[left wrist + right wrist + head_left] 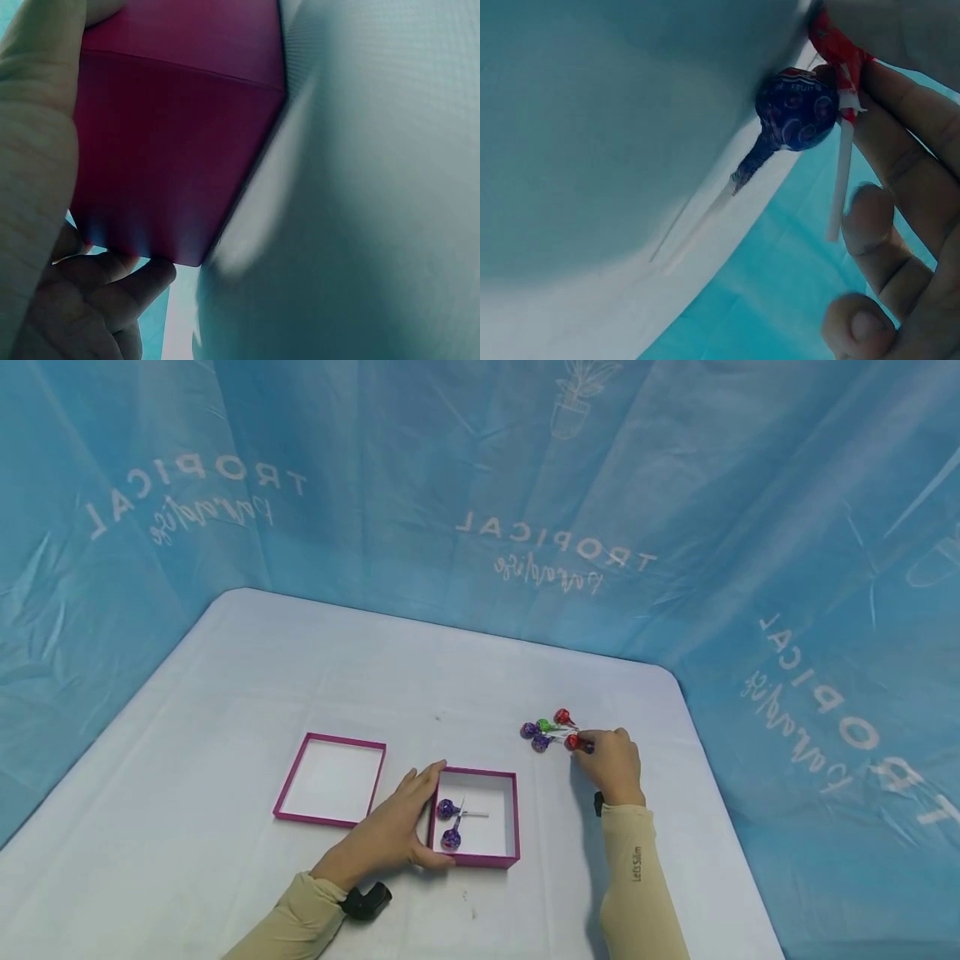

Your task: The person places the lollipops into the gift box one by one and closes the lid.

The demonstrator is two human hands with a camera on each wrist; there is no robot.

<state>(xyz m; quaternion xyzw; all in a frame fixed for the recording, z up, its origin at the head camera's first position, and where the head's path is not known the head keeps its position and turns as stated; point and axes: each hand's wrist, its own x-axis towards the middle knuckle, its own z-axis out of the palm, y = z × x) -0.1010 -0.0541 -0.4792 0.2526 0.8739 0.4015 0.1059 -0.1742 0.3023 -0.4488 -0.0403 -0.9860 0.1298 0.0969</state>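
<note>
My left hand point(397, 822) grips the open magenta box point(487, 861) at its left side, thumb on the near wall and fingers at the far corner. The left wrist view shows the outer wall point(172, 157) between thumb and fingers. Inside lie two purple lollipops point(451, 839), sticks crossing. Over at the right, my right hand point(613, 767) pinches a red lollipop point(846, 67) between thumb and index finger. A blue-purple lollipop point(796, 109) sits right beside those fingertips. Left of this hand lie purple lollipops point(540, 743), a green one point(545, 725) and another red one point(562, 717).
A shallow white lid with a magenta rim point(330, 820) lies left of the box, inside facing up. Everything rests on a white-covered table point(225, 718). Blue printed curtains point(390, 510) surround its back and sides.
</note>
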